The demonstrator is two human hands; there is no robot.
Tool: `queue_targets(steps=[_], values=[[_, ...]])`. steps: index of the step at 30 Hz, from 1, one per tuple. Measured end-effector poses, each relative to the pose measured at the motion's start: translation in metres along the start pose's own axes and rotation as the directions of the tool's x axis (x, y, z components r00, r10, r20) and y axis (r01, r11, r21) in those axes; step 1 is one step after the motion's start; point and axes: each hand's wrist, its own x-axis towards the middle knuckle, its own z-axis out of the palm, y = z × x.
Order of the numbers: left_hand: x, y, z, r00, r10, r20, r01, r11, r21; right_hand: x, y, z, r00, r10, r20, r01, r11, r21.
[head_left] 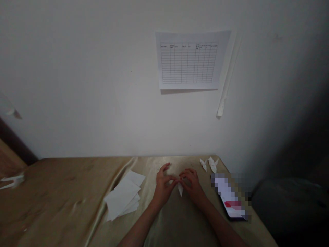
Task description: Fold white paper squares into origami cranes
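A small folded white paper (180, 189) is pinched between my two hands above the cloth-covered table, its pointed end hanging toward me. My left hand (164, 181) grips its upper end with thumb and a finger, while the other fingers are raised. From the other side my right hand (191, 181) holds the same end between thumb and fingertips. Left of my hands lies a loose stack of white paper sheets (124, 197). Two folded white paper figures, one smaller (203, 164) and one larger (213, 165), rest near the back right corner of the table.
A phone (231, 199), its screen lit and partly pixelated, lies at the table's right edge. The golden-brown tablecloth (59, 199) has wrinkles at left. A printed table sheet (189, 63) hangs on the wall behind. A dark rounded object (290, 209) stands beyond the right edge.
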Motion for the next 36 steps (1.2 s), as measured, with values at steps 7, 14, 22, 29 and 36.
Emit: queue_targets(steps=[7,14,22,29,36], values=[[0.0,-0.006,0.003,1.0,0.025,0.015,-0.026,0.997,0.074,-0.002,0.002,0.003,0.999,-0.013,-0.032,0.013,1.0,-0.007],[0.001,0.001,-0.003,1.0,0.001,0.0,-0.001,0.998,0.059,-0.003,0.004,0.005,1.0,-0.01,-0.021,0.009,0.997,-0.07],[0.003,0.002,-0.006,0.99,-0.068,-0.127,0.074,0.996,0.045,-0.002,0.016,0.004,0.987,0.076,-0.144,-0.092,0.989,-0.112],[0.002,0.003,-0.008,0.982,-0.091,-0.167,0.104,0.992,0.067,-0.005,0.014,0.006,0.994,0.1,-0.044,-0.107,0.972,-0.209],[0.001,0.001,-0.006,0.987,-0.088,-0.136,0.1,0.991,0.089,-0.006,0.019,0.007,0.996,0.085,-0.024,-0.088,0.97,-0.226]])
